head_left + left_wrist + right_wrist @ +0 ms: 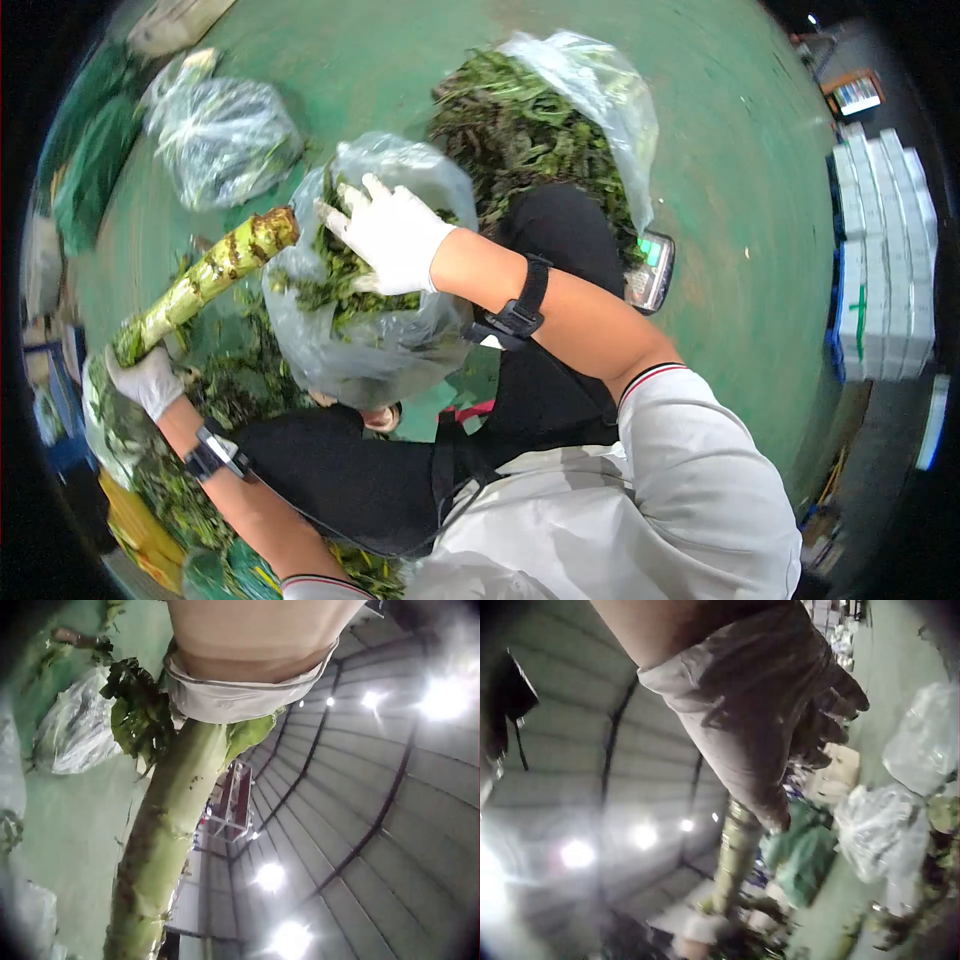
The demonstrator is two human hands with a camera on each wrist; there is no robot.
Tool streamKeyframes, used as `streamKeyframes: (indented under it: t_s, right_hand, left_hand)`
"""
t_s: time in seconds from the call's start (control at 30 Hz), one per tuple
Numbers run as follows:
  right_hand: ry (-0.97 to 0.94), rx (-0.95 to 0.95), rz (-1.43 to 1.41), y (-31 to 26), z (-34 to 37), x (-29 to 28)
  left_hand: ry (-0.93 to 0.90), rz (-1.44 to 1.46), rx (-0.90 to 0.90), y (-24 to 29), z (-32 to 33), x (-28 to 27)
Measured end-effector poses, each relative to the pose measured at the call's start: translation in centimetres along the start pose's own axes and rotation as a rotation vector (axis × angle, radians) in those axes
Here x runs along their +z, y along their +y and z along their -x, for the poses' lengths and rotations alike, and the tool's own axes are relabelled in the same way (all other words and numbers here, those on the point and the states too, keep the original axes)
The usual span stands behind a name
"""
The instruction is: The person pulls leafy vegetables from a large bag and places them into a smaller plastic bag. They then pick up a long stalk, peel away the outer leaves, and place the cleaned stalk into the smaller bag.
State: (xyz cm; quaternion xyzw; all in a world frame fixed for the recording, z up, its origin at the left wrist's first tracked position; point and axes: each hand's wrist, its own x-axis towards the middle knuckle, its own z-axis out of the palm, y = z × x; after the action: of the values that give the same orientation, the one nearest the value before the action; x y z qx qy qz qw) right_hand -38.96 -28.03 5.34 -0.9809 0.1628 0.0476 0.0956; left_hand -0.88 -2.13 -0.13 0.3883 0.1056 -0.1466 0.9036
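A thick green celtuce stem (205, 285) with brown scars slants up to the right in the head view. My gloved left hand (148, 382) grips its lower, leafy end; the left wrist view shows the pale stem (169, 825) extending out from the glove cuff. With fingers spread, my gloved right hand (395, 235) is over an open clear plastic bag (350, 365) of green leaves (345, 265). In the right wrist view the right hand (772, 720) holds nothing, and the stem (733, 851) shows below it.
A big heap of leaves (530, 135) lies ahead, partly under a plastic sheet (600, 85). One filled plastic bag (225, 140) stands at the upper left near green sacks (95, 190). More loose leaves (245, 355) lie by the left arm. A scale (650, 270) sits right of the knee.
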Motion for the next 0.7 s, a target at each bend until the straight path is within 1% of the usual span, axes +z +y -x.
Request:
streamKeyframes:
  t_s: [0.03, 0.07, 0.1, 0.13, 0.17, 0.2, 0.23, 0.27, 0.33, 0.4, 0.47, 0.53, 0.6, 0.63, 0.67, 0.7]
  right_hand:
    - [0.177, 0.046, -0.036, 1.2, -0.5, -0.2]
    - [0.498, 0.047, -0.185, 3.0, 1.6, -4.3]
    - [0.687, 0.109, -0.169, 5.6, 3.6, -6.7]
    - [0.840, 0.163, -0.215, 7.0, 6.4, -8.0]
    - [0.795, 0.273, -0.425, 6.7, 9.9, -6.8]
    - [0.877, 0.312, -0.465, 8.7, 11.9, -6.7]
    - [0.900, 0.439, -0.486, 11.4, 13.3, -5.2]
    - [0.912, 0.570, -0.515, 14.8, 14.4, -2.8]
    - [0.755, 0.838, -0.321, 22.8, 17.0, 1.6]
    - [0.707, 1.067, -0.192, 29.9, 18.4, 5.8]
    - [0.796, 1.211, 0.129, 34.9, 18.4, 10.2]
    - [0.600, 1.301, 0.142, 38.6, 19.3, 11.3]
    - [0.123, 1.294, -0.155, 41.7, 21.4, 11.4]
    - [0.219, 1.293, -0.282, 42.2, 22.1, 11.1]
    - [0.393, 1.267, -0.286, 42.9, 22.5, 11.2]
    - [0.569, 1.231, -0.285, 43.4, 23.0, 11.1]
  left_hand:
    - [0.020, -0.009, -0.008, -1.8, 0.3, 1.3]
    - [-0.132, 0.026, 0.026, -2.6, 1.6, 5.6]
    - [-0.285, 0.065, 0.054, -4.0, 2.7, 9.3]
    - [-0.373, -0.143, 0.082, -3.9, 5.3, 9.5]
    - [-0.460, -0.349, 0.128, -3.5, 8.1, 9.6]
    - [-0.659, -0.648, 0.328, -5.2, 11.0, 11.9]
    - [-0.845, -0.949, 0.538, -7.0, 13.6, 14.1]
    - [-0.810, -1.106, 0.662, -8.5, 14.9, 16.1]
    - [-0.778, -1.197, 0.621, -12.4, 17.2, 19.7]
    - [-0.908, -1.107, 0.596, -17.4, 19.1, 22.8]
    - [-0.984, -1.079, 0.470, -21.9, 20.4, 25.9]
    - [-1.015, -1.310, 0.567, -25.6, 22.1, 28.5]
    - [-1.094, -1.372, 0.507, -30.3, 22.1, 30.9]
    - [-1.017, -1.510, 0.852, -33.6, 18.2, 30.3]
    - [-1.005, -1.605, 0.596, -34.2, 22.5, 32.5]
    - [-1.014, -1.617, 0.467, -35.8, 23.8, 33.2]
